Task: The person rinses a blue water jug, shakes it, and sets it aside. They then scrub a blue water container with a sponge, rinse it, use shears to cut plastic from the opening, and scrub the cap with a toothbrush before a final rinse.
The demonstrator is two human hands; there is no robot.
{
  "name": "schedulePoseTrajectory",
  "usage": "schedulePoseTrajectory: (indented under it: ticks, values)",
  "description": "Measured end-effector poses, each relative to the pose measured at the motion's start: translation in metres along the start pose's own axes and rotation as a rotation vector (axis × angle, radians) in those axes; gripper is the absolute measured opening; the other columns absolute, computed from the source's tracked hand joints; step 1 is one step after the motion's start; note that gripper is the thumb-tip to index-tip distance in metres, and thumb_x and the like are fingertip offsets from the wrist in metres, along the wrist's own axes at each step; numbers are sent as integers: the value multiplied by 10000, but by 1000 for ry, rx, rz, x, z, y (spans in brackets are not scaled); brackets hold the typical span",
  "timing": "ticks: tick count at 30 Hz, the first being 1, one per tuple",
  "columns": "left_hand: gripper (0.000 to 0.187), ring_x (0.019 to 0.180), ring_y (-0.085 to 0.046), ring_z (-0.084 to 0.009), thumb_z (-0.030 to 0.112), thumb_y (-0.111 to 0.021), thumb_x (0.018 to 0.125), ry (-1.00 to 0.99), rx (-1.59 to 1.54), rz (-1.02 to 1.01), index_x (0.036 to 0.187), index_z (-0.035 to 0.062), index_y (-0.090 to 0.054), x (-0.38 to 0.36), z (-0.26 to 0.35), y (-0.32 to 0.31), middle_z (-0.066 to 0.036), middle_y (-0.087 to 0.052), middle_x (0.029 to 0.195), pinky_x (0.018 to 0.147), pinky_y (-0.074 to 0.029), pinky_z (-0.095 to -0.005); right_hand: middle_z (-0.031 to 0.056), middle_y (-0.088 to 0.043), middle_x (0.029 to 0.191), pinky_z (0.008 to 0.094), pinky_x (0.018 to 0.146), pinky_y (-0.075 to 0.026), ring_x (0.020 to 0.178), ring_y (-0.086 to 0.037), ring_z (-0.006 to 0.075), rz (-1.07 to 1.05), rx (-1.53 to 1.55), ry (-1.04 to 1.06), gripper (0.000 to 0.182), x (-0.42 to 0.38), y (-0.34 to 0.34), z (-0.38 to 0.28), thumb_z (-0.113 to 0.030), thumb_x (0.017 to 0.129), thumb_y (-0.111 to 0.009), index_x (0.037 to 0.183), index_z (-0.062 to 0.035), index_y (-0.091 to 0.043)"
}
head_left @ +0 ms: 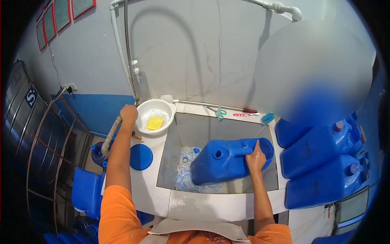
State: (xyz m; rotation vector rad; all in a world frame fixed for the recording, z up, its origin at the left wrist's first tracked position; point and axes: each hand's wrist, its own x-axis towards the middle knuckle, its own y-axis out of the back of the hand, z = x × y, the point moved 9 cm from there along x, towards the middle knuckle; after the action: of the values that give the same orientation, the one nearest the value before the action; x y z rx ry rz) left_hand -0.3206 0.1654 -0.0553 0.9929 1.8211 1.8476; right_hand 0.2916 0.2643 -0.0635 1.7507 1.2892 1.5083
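A blue slim water jug lies in the grey sink, its small round hole facing up and its wide mouth to the right. My right hand grips it at the handle beside that mouth, with one finger stretched toward the rim. Left of the sink, my left hand is closed close to the upper end of a thick beige curved pipe; whatever is inside the fingers is hidden. Beside this hand, a white basin holds a yellow sponge. Clear crumpled plastic pieces lie in the sink's left side.
Several blue jugs stand along the right side. On the back ledge are a long-handled brush, teal scissors, a red-and-white brush and a blue brush. A blue round lid lies on the left counter.
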Motion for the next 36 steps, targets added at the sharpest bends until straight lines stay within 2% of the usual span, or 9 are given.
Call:
schedulePoseTrajectory:
  ticks: [7,11,13,15,18,20,22,24,36]
  values:
    - [239,883,-617,-304,150,-481,832,38,-83,305,782,38,-686,1,8,11,-157,-638,890,758,-492,-408,142,-621,778,397,626,-488,677,-633,277,-7,-64,165,712,-6,-12,-33,-325,686,-709,1233,69,-481]
    - [314,944,-559,-389,244,-560,825,-448,-518,584,924,-52,-589,-67,125,31,-241,-590,981,861,-434,-458,133,-603,868,388,637,-498,705,-637,267,-153,-132,257,810,-12,-25,-63,-270,648,-740,1293,83,-398]
    - [425,1049,-530,-396,349,-588,815,-597,-707,-160,1046,-8,-583,-168,220,88,-240,-585,1071,896,-421,-455,132,-601,875,399,652,-502,725,-637,271,-232,-162,312,835,-12,-33,-76,-320,664,-743,1300,84,-382]
    - [408,915,-590,-391,351,-634,771,-964,-841,-241,961,-6,-578,-250,278,88,-233,-611,993,789,-461,-479,153,-624,960,418,711,-509,802,-642,295,-422,-175,315,745,-11,-44,-89,-312,669,-758,1240,71,-472]
    - [374,837,-616,-377,305,-666,730,-891,-606,-164,936,6,-577,-272,303,61,-224,-637,910,742,-474,-474,200,-653,942,419,763,-510,854,-647,314,-967,-208,577,468,16,-37,-127,-238,672,-714,1044,34,-632]
    - [329,748,-614,-382,261,-683,696,-763,-710,-197,886,16,-574,-262,297,60,-205,-644,795,695,-478,-472,225,-652,812,443,671,-508,716,-644,352,-751,20,501,300,86,-68,-147,-277,701,-652,726,21,-673]
    - [333,729,-616,-375,252,-684,694,-784,-712,-164,906,17,-580,-267,290,57,-198,-642,759,692,-479,-467,208,-631,687,413,584,-523,625,-642,318,-425,-107,1103,94,116,-75,-210,-48,673,-605,646,37,-634]
    - [339,710,-618,-369,244,-684,692,-807,-698,-118,925,18,-586,-268,286,56,-190,-639,723,690,-480,-461,191,-620,665,360,570,-552,634,-652,295,-961,940,-55,69,147,-114,-196,37,707,-559,664,49,-612]
    - [373,852,-636,-357,287,-661,693,7,-870,-245,1017,104,-637,-240,204,-44,-170,-666,892,769,-485,-453,197,-620,703,347,550,-565,603,-655,284,-1121,860,-173,200,147,-133,-210,84,753,-415,864,91,-581]
